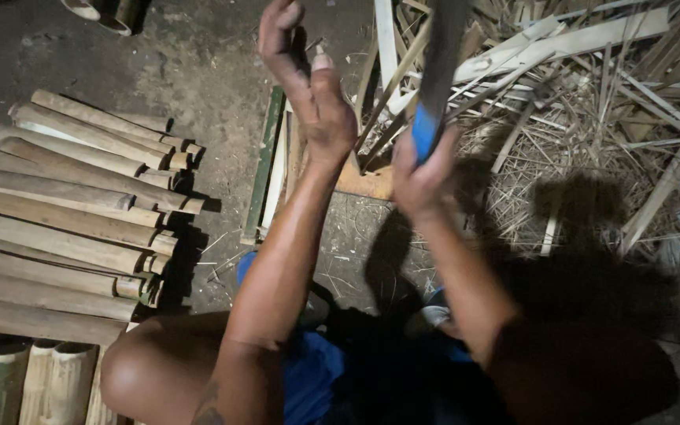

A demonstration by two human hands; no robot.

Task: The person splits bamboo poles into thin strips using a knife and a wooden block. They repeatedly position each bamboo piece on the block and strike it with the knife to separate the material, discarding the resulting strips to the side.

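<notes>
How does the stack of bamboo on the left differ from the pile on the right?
The bamboo stack is thick, round, whole lengths laid parallel in neat order; the split pile is thin flat strips and slivers, tangled and crossing every way. The stack lies clear of both hands; the pile lies just beyond the right hand, which grips a blue-handled blade. Both look like bamboo and rest on the dirt floor.

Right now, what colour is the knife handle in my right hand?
Blue, on the knife handle in the right hand, head view.

both hands raised: left hand [308, 86] half open, right hand [423, 169] closed in a fist.
</notes>
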